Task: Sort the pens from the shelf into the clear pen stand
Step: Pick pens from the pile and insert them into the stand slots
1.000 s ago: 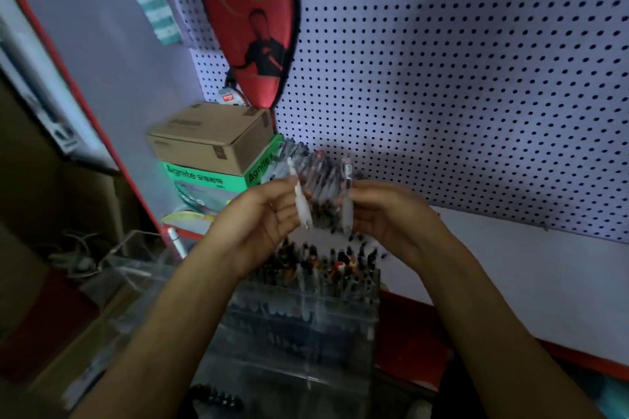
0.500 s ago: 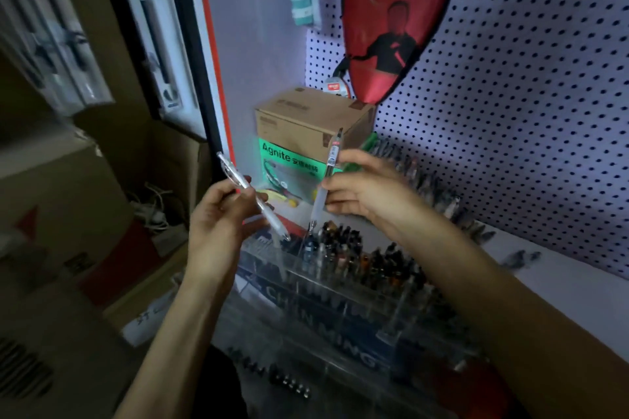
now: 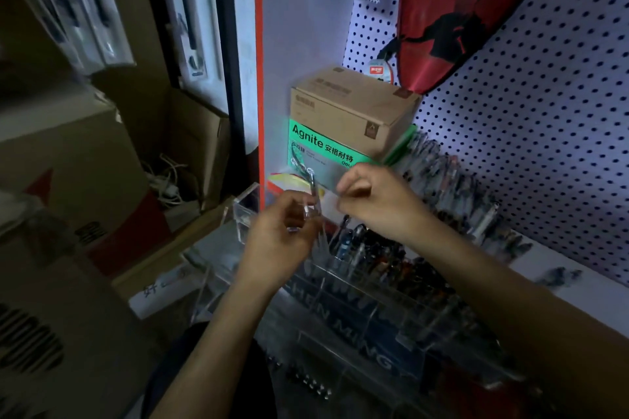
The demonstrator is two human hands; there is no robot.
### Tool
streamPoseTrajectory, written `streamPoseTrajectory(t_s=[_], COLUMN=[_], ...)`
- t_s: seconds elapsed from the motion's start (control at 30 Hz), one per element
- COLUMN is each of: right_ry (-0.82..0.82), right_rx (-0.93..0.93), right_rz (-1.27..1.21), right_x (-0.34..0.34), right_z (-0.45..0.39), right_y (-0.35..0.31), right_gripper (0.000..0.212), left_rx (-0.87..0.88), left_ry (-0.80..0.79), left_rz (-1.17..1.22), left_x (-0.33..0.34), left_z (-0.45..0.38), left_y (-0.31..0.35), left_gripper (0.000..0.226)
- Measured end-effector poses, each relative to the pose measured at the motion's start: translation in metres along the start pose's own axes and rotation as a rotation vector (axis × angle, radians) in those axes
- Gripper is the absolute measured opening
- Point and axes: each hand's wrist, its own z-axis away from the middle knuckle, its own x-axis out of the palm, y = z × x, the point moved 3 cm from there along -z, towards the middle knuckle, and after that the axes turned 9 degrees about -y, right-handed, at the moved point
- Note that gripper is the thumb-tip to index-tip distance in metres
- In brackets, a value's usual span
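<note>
2 hands over clear pen stand [image 3: 357, 313]: left hand [image 3: 282, 241] fingers pinch pen [image 3: 315, 196]; right hand [image 3: 374, 204] curled, contents unclear.

I see a white pegboard wall [image 3: 544, 112] with dark holes at right, an orange-red vertical strip [image 3: 259, 78] edging a pale panel [image 3: 299, 27]. White shelf surface [image 3: 578, 269] below the pegboard. Left side is dim: stacked cardboard cartons [image 3: 68, 163], possibly a tangle of cables [image 3: 166, 177] behind them. Light is low and bluish.
</note>
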Motion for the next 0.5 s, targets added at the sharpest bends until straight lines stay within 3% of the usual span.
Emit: streamPoseTrajectory(t_s=[0.37,0.5], right_ry=[0.023,0.022], right_rx=[-0.082,-0.094], right_rz=[0.024,0.036], right_x=[-0.01,-0.013], right_z=[0.006,0.015], right_y=[0.019,0.026], right_gripper=[0.012,0.008], left_rx=[-0.019,-0.09], left_ry=[0.082,0.118], left_rz=[-0.44,-0.426], left_x=[-0.003,-0.003], left_z=[-0.002,-0.015], left_y=[0.002,0.008], left_gripper=[0.03,0.046])
